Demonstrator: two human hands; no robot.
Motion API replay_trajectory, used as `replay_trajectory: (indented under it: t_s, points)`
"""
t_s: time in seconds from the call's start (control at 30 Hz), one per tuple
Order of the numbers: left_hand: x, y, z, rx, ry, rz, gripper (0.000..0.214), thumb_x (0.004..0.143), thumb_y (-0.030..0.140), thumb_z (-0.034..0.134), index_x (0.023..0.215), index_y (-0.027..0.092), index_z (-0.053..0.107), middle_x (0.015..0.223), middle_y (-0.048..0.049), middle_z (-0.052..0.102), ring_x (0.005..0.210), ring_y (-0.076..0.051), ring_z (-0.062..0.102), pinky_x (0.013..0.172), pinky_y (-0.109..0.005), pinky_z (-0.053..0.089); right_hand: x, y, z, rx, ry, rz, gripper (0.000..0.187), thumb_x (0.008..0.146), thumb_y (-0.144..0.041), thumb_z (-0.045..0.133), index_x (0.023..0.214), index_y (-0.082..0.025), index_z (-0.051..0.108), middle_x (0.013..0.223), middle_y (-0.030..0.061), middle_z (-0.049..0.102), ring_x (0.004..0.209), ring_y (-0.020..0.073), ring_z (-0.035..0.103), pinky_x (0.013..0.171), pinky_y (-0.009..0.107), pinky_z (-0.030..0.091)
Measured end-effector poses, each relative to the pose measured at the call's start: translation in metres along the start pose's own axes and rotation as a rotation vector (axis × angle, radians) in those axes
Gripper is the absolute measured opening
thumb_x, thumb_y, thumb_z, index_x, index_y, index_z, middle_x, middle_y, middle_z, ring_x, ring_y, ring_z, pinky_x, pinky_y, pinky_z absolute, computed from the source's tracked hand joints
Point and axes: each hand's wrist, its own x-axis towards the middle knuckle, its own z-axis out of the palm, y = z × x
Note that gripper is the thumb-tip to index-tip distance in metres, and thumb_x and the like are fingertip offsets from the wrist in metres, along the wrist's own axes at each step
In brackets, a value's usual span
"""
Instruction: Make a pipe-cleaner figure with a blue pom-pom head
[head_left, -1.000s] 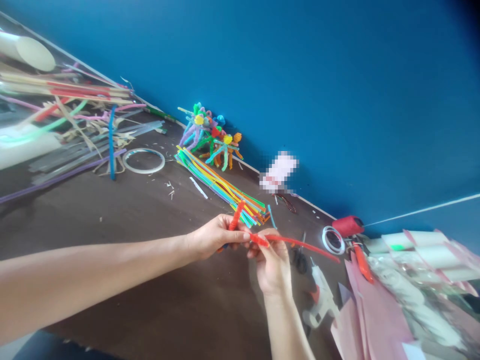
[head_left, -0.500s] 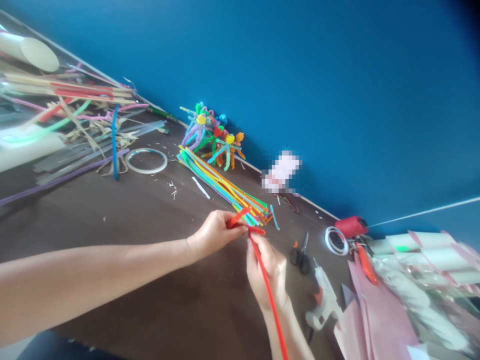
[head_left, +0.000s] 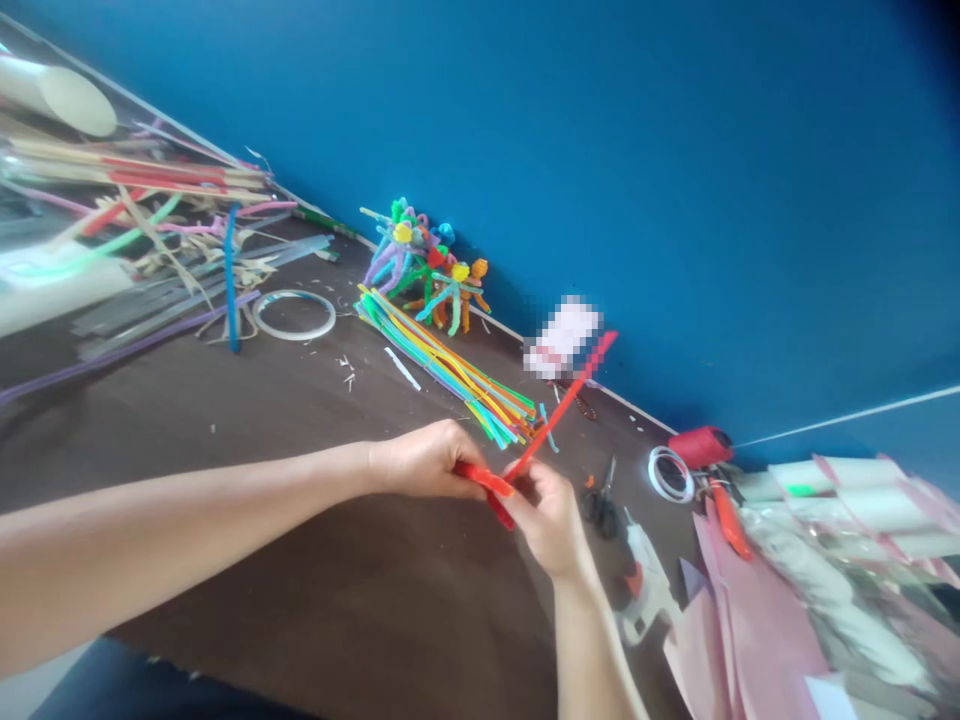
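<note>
Between my two hands is a red pipe cleaner, bent over itself at the near end, with a long straight tail rising up and to the right. My left hand pinches the folded part from the left. My right hand grips it from the right, thumb and fingers closed where the tail leaves the fold. Just beyond the hands lies a bundle of colored pipe cleaners. Several pipe-cleaner figures stand behind that bundle, against the blue wall.
Scissors and a white glue gun lie right of my right hand, near pink paper sheets and a tape roll. A larger ring of tape and a pile of sticks and strips are on the left.
The red pipe cleaner's long tail has swung from pointing down toward me to pointing up and away to the right. Both hands have turned and shifted slightly around the fold.
</note>
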Motion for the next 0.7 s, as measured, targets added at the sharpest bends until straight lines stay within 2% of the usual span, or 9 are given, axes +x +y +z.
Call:
replay_trajectory:
  t_s: [0.1, 0.17, 0.23, 0.37, 0.5, 0.7]
  points:
    - [0.001, 0.001, 0.002, -0.314, -0.133, -0.090, 0.017, 0.068, 0.026, 0.063, 0.074, 0.011, 0.068, 0.068, -0.0045, 0.067, 0.062, -0.013, 0.059, 0.059, -0.018, 0.044, 0.001, 0.003, 0.003, 0.452, -0.062, 0.169, 0.018, 0.067, -0.028, 0.066, 0.072, -0.018, 0.051, 0.056, -0.0042, 0.053, 0.046, 0.0081, 0.049, 0.042, 0.019, 0.040]
    - [0.001, 0.003, 0.005, -0.513, -0.145, -0.135, 0.015, 0.068, 0.024, 0.064, 0.074, 0.011, 0.068, 0.071, -0.0053, 0.068, 0.066, -0.014, 0.060, 0.064, -0.021, 0.046, 0.001, 0.004, 0.007, 0.651, -0.094, 0.222, 0.021, 0.065, -0.029, 0.067, 0.071, -0.019, 0.050, 0.053, -0.0053, 0.052, 0.042, 0.0079, 0.050, 0.038, 0.017, 0.037]
    - [0.000, 0.003, 0.010, -0.642, -0.134, -0.173, 0.013, 0.068, 0.023, 0.064, 0.074, 0.012, 0.067, 0.069, -0.0053, 0.068, 0.065, -0.013, 0.061, 0.064, -0.021, 0.047, 0.000, 0.003, 0.010, 0.761, -0.115, 0.235, 0.020, 0.066, -0.029, 0.066, 0.071, -0.020, 0.049, 0.050, -0.0059, 0.052, 0.040, 0.0076, 0.050, 0.037, 0.016, 0.037]
    - [0.000, 0.001, 0.016, -0.751, -0.080, -0.223, 0.013, 0.067, 0.023, 0.065, 0.075, 0.012, 0.067, 0.066, -0.0054, 0.068, 0.061, -0.012, 0.061, 0.056, -0.018, 0.045, 0.000, 0.002, 0.013, 0.843, -0.069, 0.254, 0.018, 0.067, -0.027, 0.066, 0.072, -0.021, 0.050, 0.049, -0.0061, 0.054, 0.037, 0.0063, 0.048, 0.037, 0.016, 0.037]
    - [0.001, -0.001, 0.018, -0.807, -0.044, -0.226, 0.013, 0.068, 0.022, 0.064, 0.075, 0.011, 0.065, 0.068, -0.0067, 0.068, 0.062, -0.013, 0.062, 0.054, -0.018, 0.044, 0.002, 0.005, 0.014, 0.845, 0.028, 0.291, 0.016, 0.067, -0.027, 0.065, 0.071, -0.020, 0.051, 0.047, -0.0054, 0.054, 0.038, 0.0075, 0.050, 0.036, 0.015, 0.035]
    - [0.003, -0.003, 0.020, -0.769, 0.082, -0.295, 0.012, 0.069, 0.023, 0.063, 0.073, 0.011, 0.062, 0.062, -0.0040, 0.067, 0.055, -0.010, 0.059, 0.052, -0.018, 0.044, 0.004, 0.011, 0.017, 0.793, 0.150, 0.296, 0.014, 0.068, -0.024, 0.064, 0.072, -0.019, 0.052, 0.046, -0.0061, 0.054, 0.035, 0.0064, 0.047, 0.036, 0.016, 0.034]
